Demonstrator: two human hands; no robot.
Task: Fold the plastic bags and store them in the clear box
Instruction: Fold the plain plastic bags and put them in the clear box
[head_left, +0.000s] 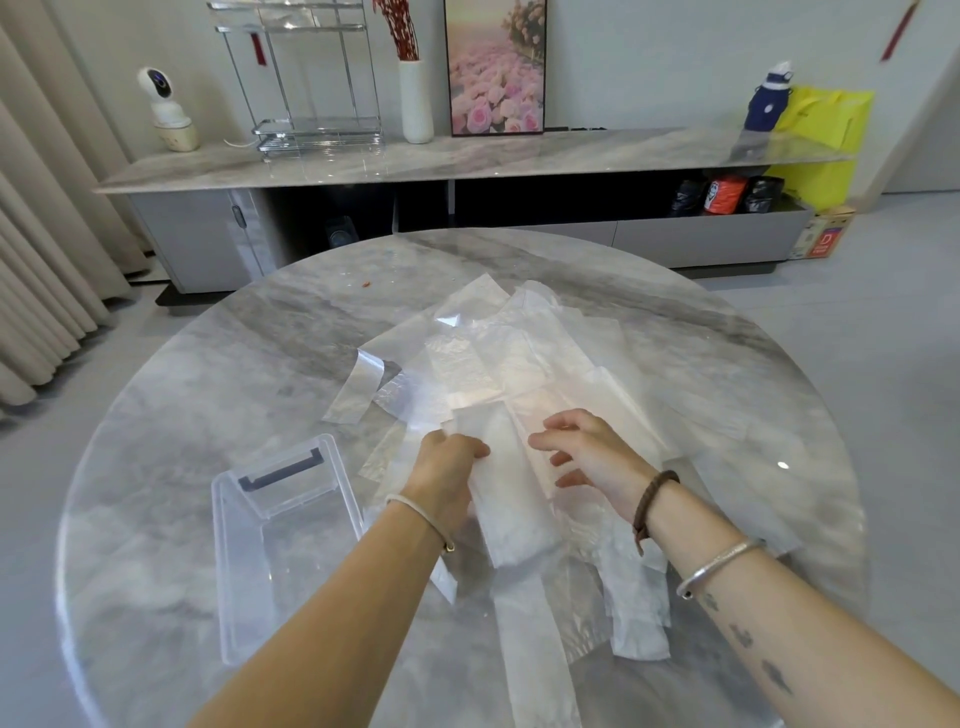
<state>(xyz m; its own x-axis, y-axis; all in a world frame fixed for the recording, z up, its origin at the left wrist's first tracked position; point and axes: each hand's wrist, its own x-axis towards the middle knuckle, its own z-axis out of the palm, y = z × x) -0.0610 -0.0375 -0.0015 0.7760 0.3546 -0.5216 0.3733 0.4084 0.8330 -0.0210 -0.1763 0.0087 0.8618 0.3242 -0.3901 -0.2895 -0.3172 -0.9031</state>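
Centre frame: the left hand (452, 462) pinches the edge of a long folded plastic bag (511, 509), and the right hand (587, 454) sits half-curled beside it (grip unclear). The slick film may spring open or slide into the loose pile (493, 353) above. The clear box (270, 571) lies lower left.

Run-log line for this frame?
phase: folding | left hand: grips folded bag | right hand: fingers loose, at bag's other edge | clear box: holds no bags
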